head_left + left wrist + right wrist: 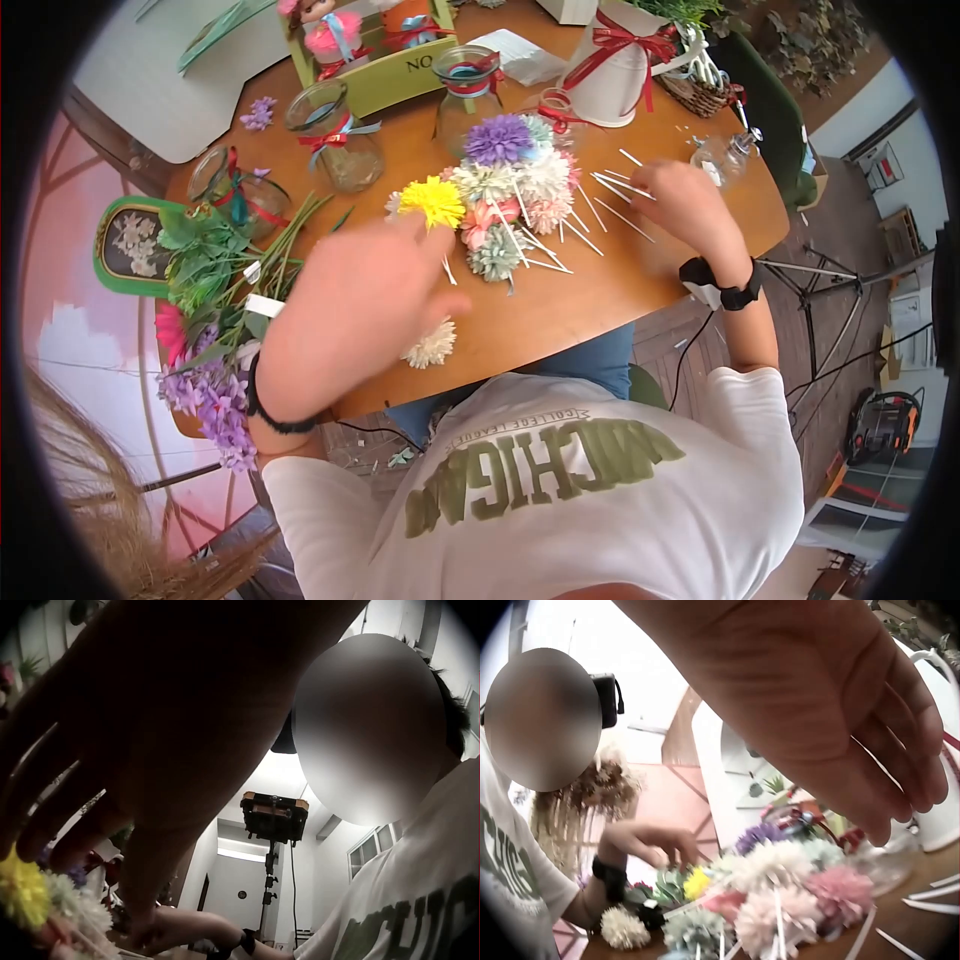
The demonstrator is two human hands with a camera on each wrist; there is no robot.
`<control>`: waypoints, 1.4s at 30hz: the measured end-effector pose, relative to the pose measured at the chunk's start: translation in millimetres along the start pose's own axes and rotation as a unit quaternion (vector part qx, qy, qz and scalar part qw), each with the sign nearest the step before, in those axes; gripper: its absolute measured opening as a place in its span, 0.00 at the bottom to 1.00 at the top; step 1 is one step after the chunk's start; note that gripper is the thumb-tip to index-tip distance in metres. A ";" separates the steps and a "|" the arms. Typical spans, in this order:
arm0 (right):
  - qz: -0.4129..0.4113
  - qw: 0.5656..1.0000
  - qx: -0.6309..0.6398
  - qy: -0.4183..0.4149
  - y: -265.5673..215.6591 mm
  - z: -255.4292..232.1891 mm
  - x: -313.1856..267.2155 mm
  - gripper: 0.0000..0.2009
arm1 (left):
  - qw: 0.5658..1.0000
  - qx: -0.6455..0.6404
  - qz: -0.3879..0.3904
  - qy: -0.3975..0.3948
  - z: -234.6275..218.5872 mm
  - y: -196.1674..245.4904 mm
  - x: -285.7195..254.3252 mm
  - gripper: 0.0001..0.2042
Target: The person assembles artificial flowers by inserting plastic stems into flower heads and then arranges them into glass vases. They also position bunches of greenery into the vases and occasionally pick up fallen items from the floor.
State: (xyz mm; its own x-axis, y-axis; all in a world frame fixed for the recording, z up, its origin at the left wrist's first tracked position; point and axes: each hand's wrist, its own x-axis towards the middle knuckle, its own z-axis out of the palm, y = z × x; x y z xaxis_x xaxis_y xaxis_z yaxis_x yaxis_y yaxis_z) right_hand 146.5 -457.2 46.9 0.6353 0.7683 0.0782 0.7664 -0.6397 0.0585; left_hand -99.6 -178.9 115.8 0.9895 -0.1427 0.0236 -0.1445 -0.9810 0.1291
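Head view: from my station I log a brown surface (550,310) across the middle. A bunch of artificial flowers and foliage (205,260) takes up its left end. Along the far side stand a green box (385,82) and a white bucket (605,80) with a red bow. Ribbon-tied glass jars (350,165) stand nearer, obstructing the ground just behind the work.

The cluster of flower heads (515,180), pastel and purple, lies mid-surface, between the two hands. Left hand (365,285): blurred here; its wrist view shows fingers relaxed, thumb apart, fingertips at the yellow flower (432,203). I see no grip, and cannot tell whether they touch. Right hand (690,205): fingers loosely bent, nothing held that I can make out, over or beside the white sticks (630,223).

The yellow flower sits at the cluster's left edge, facing up. A cream flower (432,345) lies near the near edge. Sticks: thin, long axes mostly slanting from upper left to lower right.
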 end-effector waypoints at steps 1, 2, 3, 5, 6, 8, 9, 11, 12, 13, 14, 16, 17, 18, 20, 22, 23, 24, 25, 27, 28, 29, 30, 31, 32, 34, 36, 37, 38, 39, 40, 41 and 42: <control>0.015 0.998 -0.002 -0.066 -0.8 3.8 -3.1 0.09 | 0.996 -0.030 0.018 -0.088 1.2 5.1 -4.4 0.20; -0.008 0.999 0.005 -0.035 -0.6 8.1 -8.2 0.08 | 0.995 -0.032 0.021 -0.089 5.2 9.5 -6.5 0.20; -0.006 0.999 0.006 -0.038 -2.5 8.1 -9.9 0.08 | 0.990 -0.044 0.049 -0.122 10.7 13.5 -8.2 0.21; -0.010 1.000 0.024 -0.008 -9.7 8.5 -11.6 0.08 | 0.983 -0.057 0.076 -0.159 25.0 17.9 -13.3 0.21; -0.009 1.000 0.026 -0.010 -10.8 11.6 -12.3 0.08 | 0.981 -0.045 0.077 -0.175 34.5 17.3 -15.9 0.21; -0.038 0.999 0.006 -0.007 -13.2 19.7 -10.7 0.07 | 0.978 -0.029 0.077 -0.192 51.9 11.5 -19.4 0.21; -0.038 0.999 0.009 -0.007 -16.0 22.6 -10.5 0.07 | 0.982 -0.018 0.079 -0.169 59.2 7.9 -21.1 0.20; -0.043 0.997 -0.067 -0.013 -23.2 26.4 -11.9 0.04 | 0.986 -0.007 0.079 -0.146 63.7 2.5 -23.6 0.19; -0.045 0.997 -0.066 -0.013 -26.4 26.6 -12.4 0.04 | 0.986 -0.025 0.068 -0.153 61.8 -1.4 -20.1 0.19; -0.066 0.994 -0.090 -0.012 -30.0 26.6 -13.1 0.03 | 0.985 -0.044 0.057 -0.159 59.9 -5.7 -16.1 0.20; -0.088 0.990 -0.114 -0.010 -33.9 26.5 -13.5 0.02 | 0.985 -0.044 0.054 -0.160 57.8 -10.4 -11.6 0.20; -0.092 0.984 -0.146 -0.031 -43.8 23.1 -11.7 0.02 | 0.951 -0.278 0.125 -0.054 50.5 -21.3 1.3 0.23; -0.093 0.978 -0.182 -0.051 -48.1 22.3 -9.2 0.03 | 0.934 -0.332 0.081 -0.103 38.7 -24.1 9.1 0.24; -0.100 0.977 -0.181 -0.050 -48.5 23.5 -6.9 0.03 | 0.885 -0.457 0.046 -0.072 47.1 -30.1 13.6 0.22; -0.105 0.978 -0.177 -0.020 -40.9 25.4 -3.9 0.01 | 0.818 -0.574 0.005 -0.032 64.7 -39.6 19.3 0.21; -0.075 0.986 -0.147 -0.011 -35.5 21.5 -0.2 0.02 | 0.634 -0.771 -0.056 -0.002 72.2 -45.8 23.1 0.18; -0.038 0.993 -0.115 -0.002 -32.2 18.5 2.3 0.02 | 0.634 -0.771 -0.057 0.007 76.8 -48.9 23.8 0.18; -0.033 0.994 -0.087 0.056 -29.0 15.5 2.4 0.02 | 0.607 -0.793 -0.049 0.010 81.0 -52.0 24.8 0.18; -0.040 0.993 -0.089 0.059 -34.4 5.2 2.8 0.02 | 0.579 -0.814 -0.040 0.012 82.8 -53.7 25.7 0.18; -0.013 0.988 0.056 0.142 -51.4 -26.3 -2.3 0.06 | 0.575 -0.817 -0.035 0.027 82.7 -52.1 27.4 0.17; -0.022 0.976 0.131 0.175 -63.7 -38.7 -6.1 0.05 | 0.571 -0.819 -0.030 0.034 83.0 -50.7 28.1 0.16; -0.024 0.975 0.132 0.175 -76.0 -48.7 -8.8 0.05 | 0.571 -0.819 -0.032 0.036 82.5 -48.4 28.2 0.16; -0.063 0.960 0.173 0.212 -88.1 -57.6 -11.2 0.05 | 0.571 -0.819 -0.030 0.044 80.6 -45.7 27.5 0.16; -0.101 0.939 0.212 0.250 -98.7 -62.6 -13.2 0.06 | 0.571 -0.819 -0.027 0.050 78.7 -44.0 26.9 0.16; -0.127 0.925 0.232 0.272 -107.0 -64.3 -14.5 0.08 | 0.571 -0.819 -0.027 0.050 76.5 -43.6 26.4 0.16; -0.157 0.920 0.234 0.273 -117.6 -71.1 -13.7 0.08 | 0.730 -0.674 0.042 0.106 73.6 -43.4 25.0 0.18; -0.200 0.911 0.237 0.271 -122.7 -76.0 -8.8 0.08 | 0.741 -0.650 0.060 0.158 75.4 -41.5 23.6 0.19; -0.200 0.910 0.238 0.273 -123.7 -77.8 -3.6 0.08 | 0.749 -0.624 0.079 0.208 75.7 -39.5 23.1 0.20; -0.213 0.903 0.241 0.284 -124.3 -80.0 1.8 0.08 | 0.750 -0.622 0.079 0.208 74.4 -35.4 22.2 0.20; -0.225 0.896 0.242 0.296 -125.4 -83.4 5.0 0.09 | 0.776 -0.571 0.062 0.261 71.7 -29.8 21.1 0.19; -0.225 0.896 0.242 0.298 -127.4 -91.3 5.8 0.09 | 0.795 -0.517 0.046 0.314 68.8 -26.4 20.3 0.18; -0.240 0.900 0.211 0.297 -129.6 -102.2 6.8 0.10 | 0.795 -0.516 0.047 0.315 65.8 -28.0 18.1 0.18; -0.255 0.903 0.179 0.296 -131.5 -110.1 7.9 0.11 | 0.854 -0.411 0.081 0.309 62.6 -31.9 14.2 0.16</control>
State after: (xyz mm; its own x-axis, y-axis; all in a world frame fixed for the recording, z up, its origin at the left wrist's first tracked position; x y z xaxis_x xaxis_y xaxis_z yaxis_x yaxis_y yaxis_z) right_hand 40.3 -369.5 149.4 0.1093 0.7457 0.6573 0.9940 -0.0752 -0.0800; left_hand -80.5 -157.9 50.0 0.8014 0.0774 0.5931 -0.4857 -0.4944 0.7209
